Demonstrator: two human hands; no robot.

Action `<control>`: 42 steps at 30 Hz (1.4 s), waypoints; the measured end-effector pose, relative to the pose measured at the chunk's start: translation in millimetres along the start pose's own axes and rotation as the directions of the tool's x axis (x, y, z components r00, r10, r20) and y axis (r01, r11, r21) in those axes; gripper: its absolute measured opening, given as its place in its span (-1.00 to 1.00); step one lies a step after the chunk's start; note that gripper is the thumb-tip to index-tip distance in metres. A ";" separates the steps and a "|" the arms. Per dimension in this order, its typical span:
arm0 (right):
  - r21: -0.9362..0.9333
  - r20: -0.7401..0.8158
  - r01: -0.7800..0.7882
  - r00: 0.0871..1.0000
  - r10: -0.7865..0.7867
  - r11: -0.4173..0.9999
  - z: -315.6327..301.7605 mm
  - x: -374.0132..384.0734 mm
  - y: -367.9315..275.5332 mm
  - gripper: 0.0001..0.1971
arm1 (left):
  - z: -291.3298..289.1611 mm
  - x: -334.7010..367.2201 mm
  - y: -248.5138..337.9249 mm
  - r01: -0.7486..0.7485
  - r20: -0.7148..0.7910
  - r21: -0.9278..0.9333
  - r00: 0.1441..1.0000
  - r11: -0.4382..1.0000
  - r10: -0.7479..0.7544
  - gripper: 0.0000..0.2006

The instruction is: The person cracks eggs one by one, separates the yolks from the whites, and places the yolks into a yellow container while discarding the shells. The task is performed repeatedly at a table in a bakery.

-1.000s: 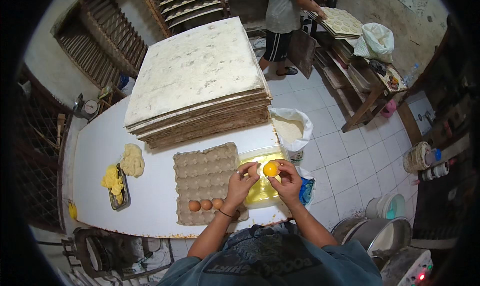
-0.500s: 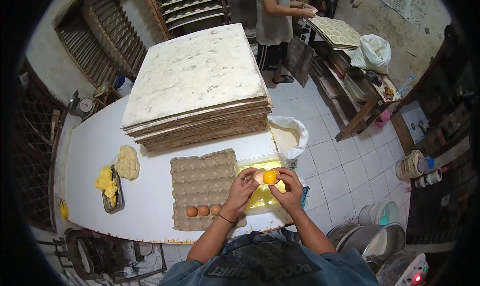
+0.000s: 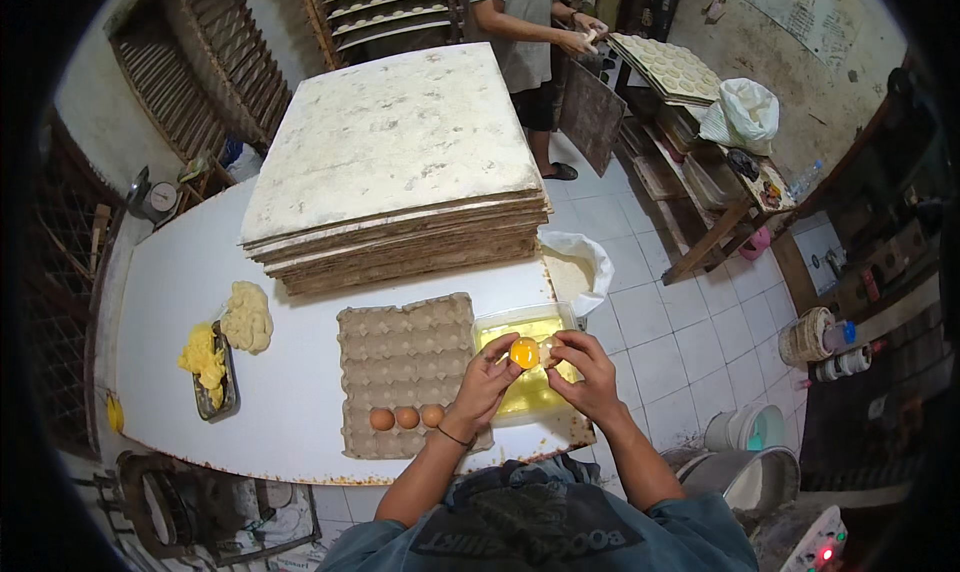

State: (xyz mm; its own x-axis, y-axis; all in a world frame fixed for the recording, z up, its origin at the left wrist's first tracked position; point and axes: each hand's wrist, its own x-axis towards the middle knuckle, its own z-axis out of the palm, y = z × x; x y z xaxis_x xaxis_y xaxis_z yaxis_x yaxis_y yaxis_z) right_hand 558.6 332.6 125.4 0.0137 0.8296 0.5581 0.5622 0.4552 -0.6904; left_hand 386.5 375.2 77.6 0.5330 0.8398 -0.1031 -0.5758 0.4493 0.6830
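Observation:
An orange yolk [image 3: 524, 354] sits in an eggshell half held by my left hand [image 3: 486, 377]. Close beside it, my right hand [image 3: 588, 377] grips the other eggshell half [image 3: 549, 350] between thumb and fingers. Both hands are over a clear plastic tub [image 3: 515, 404] that contains yellowish egg liquid. Left of the tub lies a grey cardboard egg tray [image 3: 405, 352], partly behind my left forearm. Three brown eggs [image 3: 407, 418] show in its near row.
A tall stack of floured boards [image 3: 400, 142] covers the table's far part. Dough [image 3: 246, 318] and a dark tin with yellow fat [image 3: 205, 362] lie at left. An open white sack [image 3: 580, 272] stands beyond the tub. Another person [image 3: 515, 42] works near trays of dough pieces [image 3: 668, 67].
The yolk has passed from the shell half in my right hand to the one in my left. The other person has shifted left, hands drawn back from the trays.

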 end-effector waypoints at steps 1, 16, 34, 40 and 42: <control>-0.006 0.005 0.007 1.000 -0.007 1.000 0.2 1.0 -0.2 -0.67 | -0.8 -0.5 0.6 0.002 0.001 0.000 1.000 1.000 -0.002 -0.54; -0.149 0.375 -0.025 0.924 0.080 0.989 -16.2 8.6 1.5 -0.75 | 0.8 -4.9 35.1 0.008 -0.025 0.266 1.000 0.964 -0.002 -0.57; 0.012 0.069 -0.197 0.978 0.196 0.980 -16.1 3.8 -14.1 -0.70 | 20.7 -8.5 53.1 0.073 -0.076 0.370 0.996 0.926 -0.048 -0.65; 0.161 -0.051 -0.168 0.983 0.178 0.973 -4.2 -3.4 -10.5 -0.62 | 25.6 -9.3 57.6 0.061 -0.104 0.395 0.994 0.917 -0.021 -0.65; 0.188 -0.081 -0.145 0.983 0.162 0.971 0.0 -5.4 -13.1 -0.60 | 28.3 -9.3 58.7 0.051 -0.092 0.360 0.996 0.931 -0.019 -0.65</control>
State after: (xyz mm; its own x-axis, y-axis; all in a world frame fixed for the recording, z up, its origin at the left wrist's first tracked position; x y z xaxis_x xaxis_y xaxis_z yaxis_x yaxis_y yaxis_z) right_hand 551.2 322.2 131.4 0.1716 0.8635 0.4742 0.3886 0.3830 -0.8380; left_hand 365.3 385.1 139.1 0.4850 0.8554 -0.1821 -0.2856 0.3517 0.8915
